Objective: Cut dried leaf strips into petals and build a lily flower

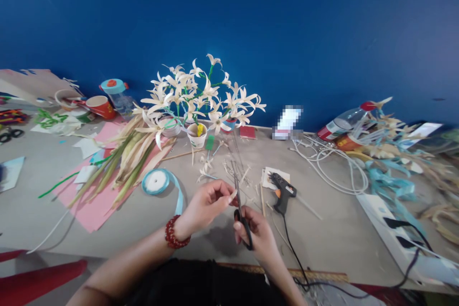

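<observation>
My right hand [258,234] is closed round the black handles of a pair of scissors [239,201], blades pointing up and away. My left hand [206,203], with a red bead bracelet at the wrist, pinches a small pale strip of dried leaf at the blades. Both hands hover over the grey table [322,229] near its front edge. Just behind them lie pale leaf scraps [236,169]. A small cup [197,135] holds a bouquet of cream leaf flowers [201,95] on green stems.
A black and orange glue gun [282,190] lies right of my hands, its cord running to the front edge. A blue ribbon roll [156,181], dried leaves [129,158] on pink paper, a red cup [101,106], white cables [330,162] and a power strip [387,224] surround them.
</observation>
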A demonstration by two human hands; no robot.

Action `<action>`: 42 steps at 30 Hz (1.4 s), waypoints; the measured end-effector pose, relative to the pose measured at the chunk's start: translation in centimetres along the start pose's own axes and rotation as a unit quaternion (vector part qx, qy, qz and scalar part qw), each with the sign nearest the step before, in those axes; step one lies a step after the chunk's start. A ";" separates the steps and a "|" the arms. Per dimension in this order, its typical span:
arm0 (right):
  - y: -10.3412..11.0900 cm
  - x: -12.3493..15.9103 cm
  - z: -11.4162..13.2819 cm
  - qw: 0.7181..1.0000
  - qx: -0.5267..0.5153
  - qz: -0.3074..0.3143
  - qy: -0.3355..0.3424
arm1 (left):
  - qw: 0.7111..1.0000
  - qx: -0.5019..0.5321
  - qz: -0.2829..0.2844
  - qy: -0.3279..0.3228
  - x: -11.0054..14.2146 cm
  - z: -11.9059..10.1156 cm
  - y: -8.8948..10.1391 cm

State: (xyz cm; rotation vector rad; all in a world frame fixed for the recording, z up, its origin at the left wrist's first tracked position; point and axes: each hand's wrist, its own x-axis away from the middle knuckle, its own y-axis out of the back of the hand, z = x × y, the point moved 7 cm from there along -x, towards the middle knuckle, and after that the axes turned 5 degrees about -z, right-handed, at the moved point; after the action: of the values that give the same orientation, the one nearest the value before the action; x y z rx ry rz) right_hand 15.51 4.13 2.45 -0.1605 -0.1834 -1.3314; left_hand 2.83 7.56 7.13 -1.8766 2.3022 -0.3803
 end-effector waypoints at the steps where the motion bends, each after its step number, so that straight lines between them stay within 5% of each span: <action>1: 0.0 0.0 0.0 1.000 0.000 -0.001 0.001 | 1.000 0.004 0.002 -0.001 0.0 0.0 0.0; 6: 0.9 0.0 -0.7 1.000 -0.004 -0.021 -0.007 | 0.999 0.021 0.030 0.007 -0.2 0.1 -0.1; 12: 3.6 -0.3 1.8 0.985 -0.007 -0.154 0.078 | 0.990 -0.118 0.068 0.040 -0.5 0.1 0.0; 18: 2.3 -1.4 4.1 0.987 0.004 -0.112 0.114 | 0.965 -0.231 0.123 0.021 -0.3 -0.7 -1.0; 25: 1.9 -1.4 4.1 0.987 -0.019 -0.132 0.094 | 0.991 -0.125 0.045 0.011 -0.4 -0.5 0.3; 33: 1.8 -0.7 3.6 0.964 -0.114 -0.217 0.104 | 0.999 0.022 0.025 -0.024 0.4 -0.1 -0.7; 42: 1.5 -0.5 3.6 0.984 -0.066 -0.153 0.064 | 0.999 -0.012 -0.042 -0.003 0.2 -0.1 0.3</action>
State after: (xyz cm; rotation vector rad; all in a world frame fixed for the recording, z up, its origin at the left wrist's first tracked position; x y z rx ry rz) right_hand 16.67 5.76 5.78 -0.1621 -0.0097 -1.6561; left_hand 2.50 7.39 7.17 -1.9870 2.2401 -0.3565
